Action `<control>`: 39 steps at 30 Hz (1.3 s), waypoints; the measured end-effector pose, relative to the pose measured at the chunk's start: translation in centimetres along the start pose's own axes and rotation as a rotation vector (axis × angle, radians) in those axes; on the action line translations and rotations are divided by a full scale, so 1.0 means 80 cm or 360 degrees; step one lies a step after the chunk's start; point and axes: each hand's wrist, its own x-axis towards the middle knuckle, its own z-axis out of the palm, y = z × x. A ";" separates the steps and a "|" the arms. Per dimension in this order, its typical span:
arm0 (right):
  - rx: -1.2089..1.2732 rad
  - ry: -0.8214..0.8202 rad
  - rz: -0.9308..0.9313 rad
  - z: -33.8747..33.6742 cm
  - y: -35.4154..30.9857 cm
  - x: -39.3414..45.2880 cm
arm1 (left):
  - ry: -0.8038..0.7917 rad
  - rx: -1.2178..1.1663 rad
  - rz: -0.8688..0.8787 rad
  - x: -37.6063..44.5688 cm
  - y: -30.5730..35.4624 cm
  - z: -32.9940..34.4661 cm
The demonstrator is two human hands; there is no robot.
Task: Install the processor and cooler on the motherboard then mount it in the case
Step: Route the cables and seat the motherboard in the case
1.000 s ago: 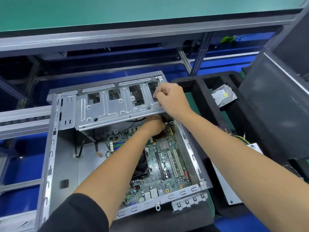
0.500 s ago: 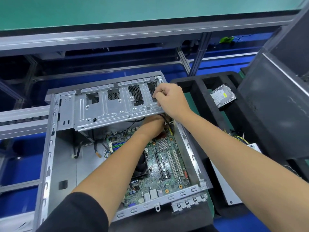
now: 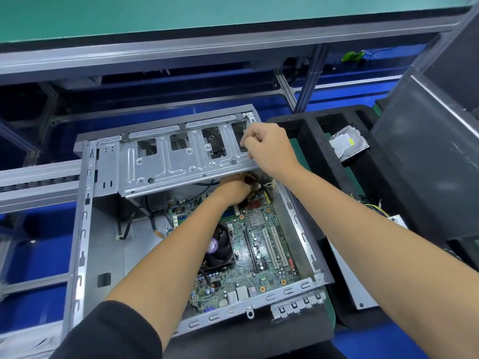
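A green motherboard (image 3: 261,244) lies inside the open grey metal case (image 3: 85,229). A black cooler fan (image 3: 220,251) sits on the board, partly hidden by my left forearm. My right hand (image 3: 269,149) grips the right end of the hinged metal drive cage (image 3: 181,164), holding it tilted up. My left hand (image 3: 234,189) reaches under the cage at the board's far edge, fingers curled around a cable connector (image 3: 250,181); its fingertips are hidden.
A hard drive (image 3: 348,146) lies in a black foam tray (image 3: 321,130) to the right. A dark side panel (image 3: 425,161) leans at the far right. Loose coloured wires (image 3: 378,208) and a white plate (image 3: 355,294) sit beside the case. Conveyor rails (image 3: 39,177) run on the left.
Both hands stay almost where they were; the left hand shifted slightly under the cage. The cage remains lifted.
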 end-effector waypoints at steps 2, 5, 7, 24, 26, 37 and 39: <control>-0.0008 0.0001 -0.0002 0.000 0.000 0.000 | -0.0062 -0.0119 0.0059 -0.003 -0.006 -0.002; -0.0010 0.0000 -0.0001 0.000 0.000 0.001 | -0.0034 -0.0220 0.0096 -0.002 -0.008 0.000; -0.0007 0.0004 -0.0002 0.001 0.000 0.001 | 0.0021 -0.0145 0.0121 0.000 -0.005 0.005; 0.0030 -0.0001 0.0004 0.001 0.002 0.001 | 0.0103 0.0449 0.0251 0.003 0.004 0.027; 0.0024 -0.0001 -0.0001 0.002 0.002 0.001 | 0.0076 0.0460 0.0138 0.004 0.005 0.030; 0.0008 -0.0011 -0.0005 0.002 0.003 0.001 | 0.0208 0.0484 -0.0056 0.012 0.017 0.026; 0.0009 -0.0014 -0.0002 0.001 0.003 0.001 | 0.0222 0.0494 -0.0017 0.007 0.016 0.027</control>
